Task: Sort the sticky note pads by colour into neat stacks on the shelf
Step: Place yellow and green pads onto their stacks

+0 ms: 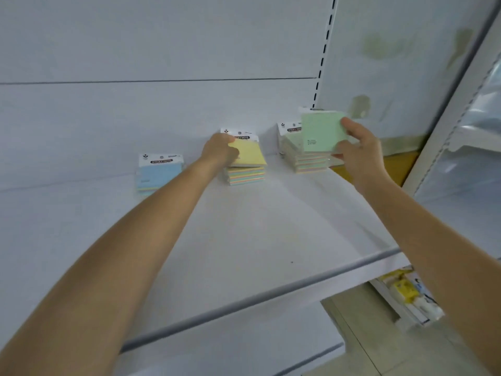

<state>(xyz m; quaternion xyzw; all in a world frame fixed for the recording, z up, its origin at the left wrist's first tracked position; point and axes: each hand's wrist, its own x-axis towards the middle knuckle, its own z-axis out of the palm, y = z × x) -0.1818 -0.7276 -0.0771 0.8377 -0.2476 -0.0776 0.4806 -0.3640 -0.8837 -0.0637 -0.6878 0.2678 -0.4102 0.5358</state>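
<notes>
Sorting step: green pad going onto green stack, yellow stack being squared, judged from the layout.
Risk 1: green pad [322, 132] is held tilted on edge above the green stack [301, 156]; a release at this angle would likely leave it skewed or sliding off the front.
Risk 2: left hand [221, 150] pushing the top yellow pad [248, 156] could shear the yellow stack [245, 175] out of line; the top pad already sits slightly askew.
Right hand [357, 147]: fingers clamped on the green pad's right edge, thumb on the near face.
Left hand: fingers curled together over the yellow pad's left side, touching it; can't tell if it is a true grip.
Green stack: back right corner of the shelf [244, 253], against the back wall, just beside the held pad.
Yellow stack: back edge, middle.
Blue stack [158, 173]: back edge, left of the yellow one, well apart from both hands.
</notes>
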